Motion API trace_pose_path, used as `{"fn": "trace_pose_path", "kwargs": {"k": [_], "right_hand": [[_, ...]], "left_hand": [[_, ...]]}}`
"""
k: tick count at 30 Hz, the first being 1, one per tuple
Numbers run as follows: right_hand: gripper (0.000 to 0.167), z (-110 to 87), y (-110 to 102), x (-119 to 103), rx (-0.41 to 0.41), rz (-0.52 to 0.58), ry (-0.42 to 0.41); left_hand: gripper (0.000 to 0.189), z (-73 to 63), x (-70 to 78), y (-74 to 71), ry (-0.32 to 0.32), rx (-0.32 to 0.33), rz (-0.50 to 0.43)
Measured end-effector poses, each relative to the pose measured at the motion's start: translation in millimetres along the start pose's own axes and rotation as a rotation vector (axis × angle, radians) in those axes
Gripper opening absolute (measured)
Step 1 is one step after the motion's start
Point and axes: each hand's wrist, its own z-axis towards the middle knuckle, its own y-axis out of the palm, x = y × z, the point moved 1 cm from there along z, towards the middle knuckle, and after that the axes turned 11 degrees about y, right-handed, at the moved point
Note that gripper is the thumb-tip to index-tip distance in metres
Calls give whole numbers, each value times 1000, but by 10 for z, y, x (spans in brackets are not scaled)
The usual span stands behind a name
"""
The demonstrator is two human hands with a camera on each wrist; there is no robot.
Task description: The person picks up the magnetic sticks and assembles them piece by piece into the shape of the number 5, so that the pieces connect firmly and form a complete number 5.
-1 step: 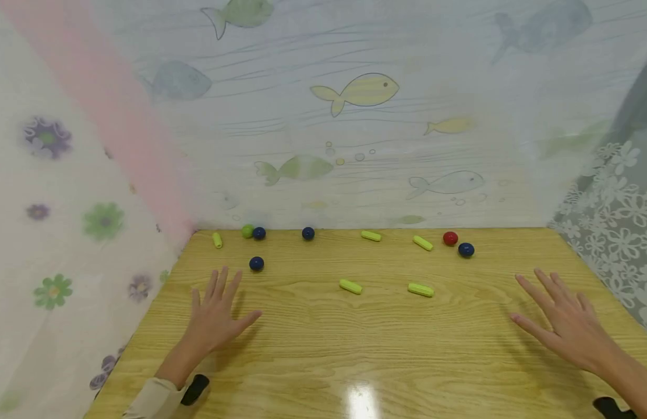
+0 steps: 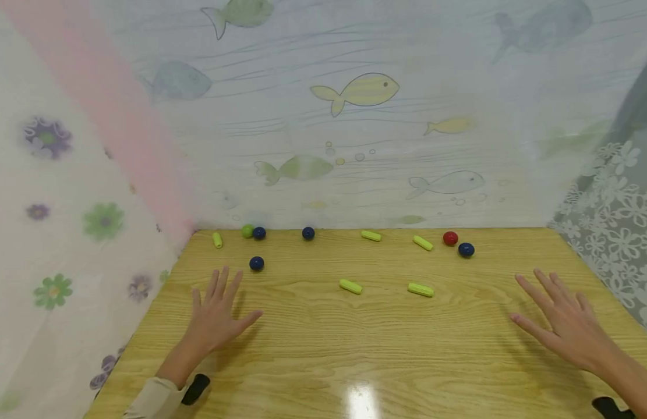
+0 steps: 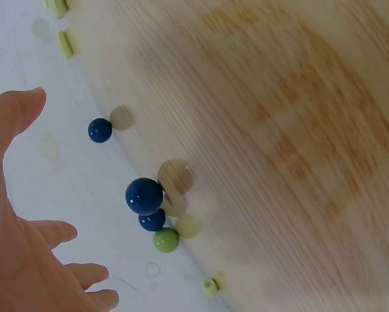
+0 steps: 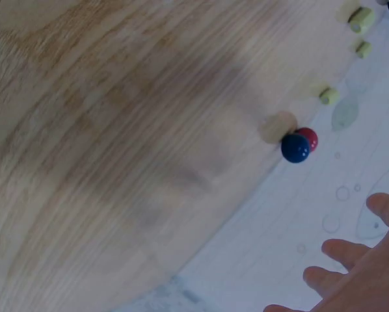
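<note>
Front blue ball (image 2: 257,263): below and left of frame centre, just beyond the left hand (image 2: 213,323).
Far-right blue ball (image 2: 466,250): right of centre, just beside the red ball (image 2: 451,238).
Left fingers: straight and spread, lower left over the desk (image 2: 323,349).
Right hand (image 2: 571,327): lower right, fingers likewise spread.
Yellow-green sticks (image 2: 420,290): five, two nearer, three toward the far edge.
Far left: green ball (image 2: 247,231) beside second blue ball (image 2: 260,233).
Backdrop: fish-print sheet (image 2: 354,128), upper frame.

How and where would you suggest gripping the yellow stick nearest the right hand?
Probably by its middle, from above: the yellow stick lies lengthwise roughly left to right, so the right hand could pinch its near and far long sides.
</note>
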Motion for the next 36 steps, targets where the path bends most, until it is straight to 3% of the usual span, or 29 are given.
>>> {"fn": "trace_pose_path", "kwargs": {"k": [13, 17, 21, 27, 36], "right_hand": [[80, 108, -29, -33, -10, 54, -15], [78, 191, -49, -53, -9, 137, -37], [75, 283, -47, -63, -48, 243, 6], [75, 461, -5, -50, -59, 320, 49], [69, 861, 172, -8, -83, 425, 114]], "left_hand": [[93, 44, 64, -8, 23, 32, -53], [92, 90, 121, -15, 22, 30, -84], [90, 162, 210, 0, 39, 61, -128], [80, 295, 343, 67, 85, 120, -235], [66, 502, 537, 204, 100, 128, -492]]}}
